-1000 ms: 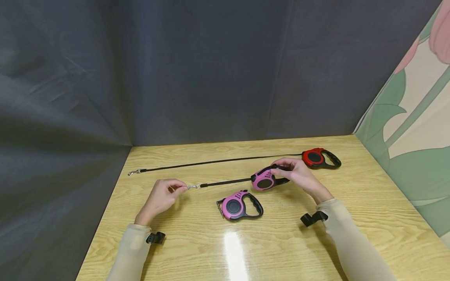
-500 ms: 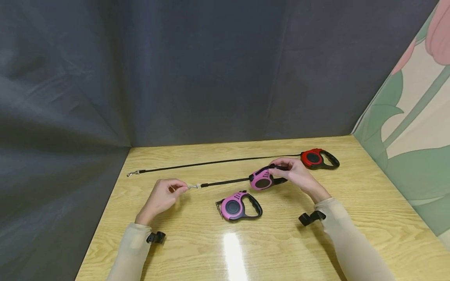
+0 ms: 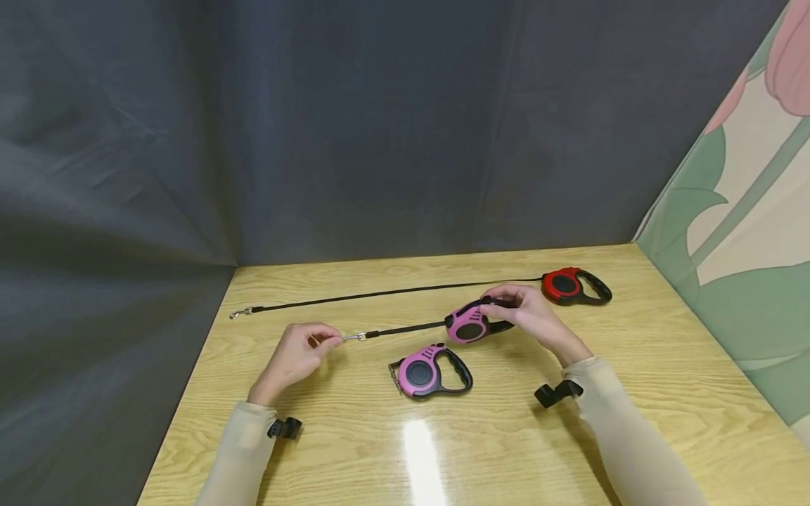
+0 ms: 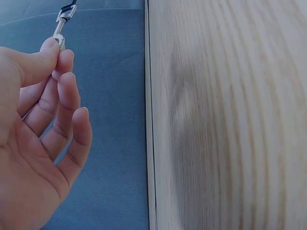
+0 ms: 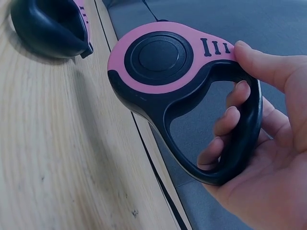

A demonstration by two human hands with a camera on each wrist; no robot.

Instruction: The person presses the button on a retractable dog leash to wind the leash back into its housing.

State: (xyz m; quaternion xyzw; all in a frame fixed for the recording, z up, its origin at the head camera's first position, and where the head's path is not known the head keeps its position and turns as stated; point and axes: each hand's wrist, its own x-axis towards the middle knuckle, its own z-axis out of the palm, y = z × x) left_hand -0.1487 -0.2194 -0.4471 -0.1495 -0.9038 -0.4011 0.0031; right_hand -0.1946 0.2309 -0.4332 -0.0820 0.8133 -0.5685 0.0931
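My right hand (image 3: 530, 314) grips the black handle of a pink retractable dog leash (image 3: 468, 325), fingers curled through the loop and thumb on top, as the right wrist view shows. A short stretch of black strap (image 3: 405, 329) runs left from its casing to a silver snap hook (image 4: 60, 29). Thumb and forefinger of my left hand (image 3: 297, 357) pinch the end of that hook. The strap hangs straight between both hands, above the table. Just in front lies a second pink retractable leash (image 3: 419, 372), its clip at the casing's mouth.
Behind the hands a red retractable leash (image 3: 563, 286) lies on the wooden table (image 3: 342, 450). Its black cord (image 3: 380, 293) stretches left to a metal clip (image 3: 240, 312). Dark cloth (image 3: 380, 140) closes off the back and left; a floral cloth (image 3: 759, 232) hangs at right.
My right hand has shifted slightly left with the held leash, and my left hand slightly right with the hook. The strap between them is a little shorter. The other leashes lie as before.
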